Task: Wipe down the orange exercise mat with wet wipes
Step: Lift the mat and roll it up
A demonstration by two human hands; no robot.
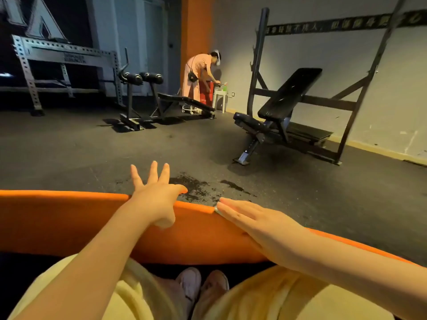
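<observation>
So, the mat lay as a wide orange band across the lower frame, from 9 o'clock through centre to 4 o'clock, its far edge against the dark floor. The left hand sat just below centre over that far edge, palm down, fingers spread wide and straight, thumb out toward 3 o'clock, holding nothing; could not tell if the palm touched the mat. The right hand was at about 4 o'clock from it, flat on the mat's far edge, fingers straight and together, pointing toward 10 o'clock. A white wipe peeked out under its fingertips, pressed to the mat and not pinched. Most of the wipe was hidden by the hand.

Just past the edge, between the two hands, the floor had a dark wet patch. At 6 o'clock, under the arms, were yellow clothing and two pale shoes.

Farther out: an incline bench in a black rack at 2 o'clock, a low ab bench at 12 o'clock, a grey steel frame at 10 o'clock. A person in pink bent over a small white table with a green bottle, beside an orange pillar at 12 o'clock.
</observation>
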